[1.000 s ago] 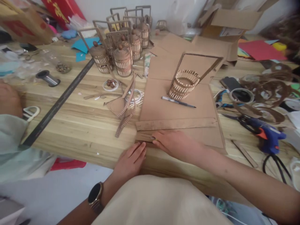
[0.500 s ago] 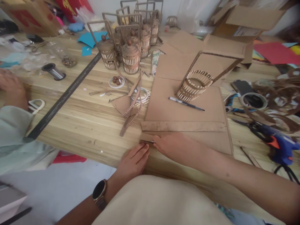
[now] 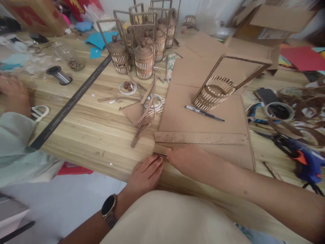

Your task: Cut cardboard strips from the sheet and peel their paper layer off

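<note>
My left hand (image 3: 144, 174), a watch on its wrist, lies flat at the table's front edge with fingers stretched toward the near left corner of a brown cardboard sheet (image 3: 203, 115). My right hand (image 3: 193, 161) rests palm down on that corner, fingers together and pointing left. A thin dark tip shows just past its fingertips; what it holds is hidden. A long cardboard strip (image 3: 200, 137) lies across the sheet just beyond my right hand. Farther back on the sheet are a pen (image 3: 204, 113) and an unlidded slatted basket (image 3: 214, 91) with a tall handle.
Several lidded slatted baskets (image 3: 142, 51) stand at the back. A long black ruler (image 3: 68, 105) runs diagonally at left; ribbed strips (image 3: 143, 122) lie mid-table. A blue glue gun (image 3: 307, 159), scissors (image 3: 274, 139) and tape (image 3: 279, 110) sit right. Another person's hand (image 3: 14, 95) is at far left.
The view has shifted a little to the left. My two hands keep almost the same places at the cardboard's corner. The other person's hand at far left has moved slightly.
</note>
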Motion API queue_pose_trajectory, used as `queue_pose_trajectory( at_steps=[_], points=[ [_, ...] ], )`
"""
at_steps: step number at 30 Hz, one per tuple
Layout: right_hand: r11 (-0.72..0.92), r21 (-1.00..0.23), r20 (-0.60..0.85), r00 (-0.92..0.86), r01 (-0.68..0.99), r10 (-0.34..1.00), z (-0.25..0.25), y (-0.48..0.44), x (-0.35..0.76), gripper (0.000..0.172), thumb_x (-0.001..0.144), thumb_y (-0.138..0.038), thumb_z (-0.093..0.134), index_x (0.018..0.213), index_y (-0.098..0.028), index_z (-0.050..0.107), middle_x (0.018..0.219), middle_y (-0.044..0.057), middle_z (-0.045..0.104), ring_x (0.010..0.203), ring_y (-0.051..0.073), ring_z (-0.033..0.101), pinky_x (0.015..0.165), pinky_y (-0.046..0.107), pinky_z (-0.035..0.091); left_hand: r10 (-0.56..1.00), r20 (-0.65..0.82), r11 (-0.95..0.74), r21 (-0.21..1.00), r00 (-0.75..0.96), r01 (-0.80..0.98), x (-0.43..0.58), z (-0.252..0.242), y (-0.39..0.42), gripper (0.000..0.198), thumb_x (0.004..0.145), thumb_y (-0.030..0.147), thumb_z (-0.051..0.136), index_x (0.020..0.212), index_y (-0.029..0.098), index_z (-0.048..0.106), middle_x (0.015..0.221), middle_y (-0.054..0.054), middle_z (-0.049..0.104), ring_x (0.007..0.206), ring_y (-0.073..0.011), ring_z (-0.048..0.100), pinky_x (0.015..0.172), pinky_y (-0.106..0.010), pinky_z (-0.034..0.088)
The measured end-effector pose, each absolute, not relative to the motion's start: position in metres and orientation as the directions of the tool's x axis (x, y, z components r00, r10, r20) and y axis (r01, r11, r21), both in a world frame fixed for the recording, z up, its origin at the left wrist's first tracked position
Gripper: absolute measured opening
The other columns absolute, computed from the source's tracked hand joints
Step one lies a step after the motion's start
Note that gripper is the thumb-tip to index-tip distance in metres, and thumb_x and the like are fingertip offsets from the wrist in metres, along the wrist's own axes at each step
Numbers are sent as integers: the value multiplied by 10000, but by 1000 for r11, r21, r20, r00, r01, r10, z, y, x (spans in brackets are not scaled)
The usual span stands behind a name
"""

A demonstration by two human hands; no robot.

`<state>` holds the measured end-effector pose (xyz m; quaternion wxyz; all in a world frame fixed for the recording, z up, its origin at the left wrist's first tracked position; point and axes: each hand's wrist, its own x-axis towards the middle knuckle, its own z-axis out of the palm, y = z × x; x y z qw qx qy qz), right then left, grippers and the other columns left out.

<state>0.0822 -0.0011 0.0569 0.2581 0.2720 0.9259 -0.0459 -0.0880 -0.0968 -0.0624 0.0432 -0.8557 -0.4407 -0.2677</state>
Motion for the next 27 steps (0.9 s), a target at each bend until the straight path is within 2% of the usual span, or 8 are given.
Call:
queue_pose_trajectory(
  at_steps=[6,10,18,24,27],
  points=[
    [824,30,-487,-712,565,506,47,-2,80,266,809,32,511,988,-143,602,714,54,708,647,233,716,448,261,427,744,491,-583,146,453,799,-87,-55,-96,249,912,109,509,1119,111,646,1135,-108,719,1081,-230,663,916,-344,574],
    [832,20,-490,-720,554,491,44,-2,79,311,759,47,523,979,-151,617,732,57,710,624,218,705,445,250,438,757,473,-568,134,451,812,-87,-53,-96,276,919,118,498,1158,113,636,1128,-103,724,1061,-219,673,901,-333,571],
    [859,-3,-516,-736,513,438,51,1,80,388,723,85,489,941,-179,671,774,78,708,650,241,700,470,284,478,774,462,-550,148,434,822,-87,-53,-95,265,925,138,491,1115,151,675,1096,-77,738,1034,-192,680,915,-301,553],
    [898,62,-561,-729,435,392,62,2,80,347,750,92,502,954,-155,636,735,56,693,617,204,692,463,246,436,779,446,-549,149,440,822,-89,-56,-96,294,926,147,474,1144,163,671,1108,-71,734,1060,-176,669,962,-289,522],
    [872,65,-617,-667,485,417,57,3,93,345,750,79,530,1009,-131,617,751,65,701,633,223,706,443,251,407,782,448,-542,144,434,828,-89,-57,-97,287,929,143,466,1126,161,674,1108,-68,731,1073,-173,660,951,-283,520]
  ],
)
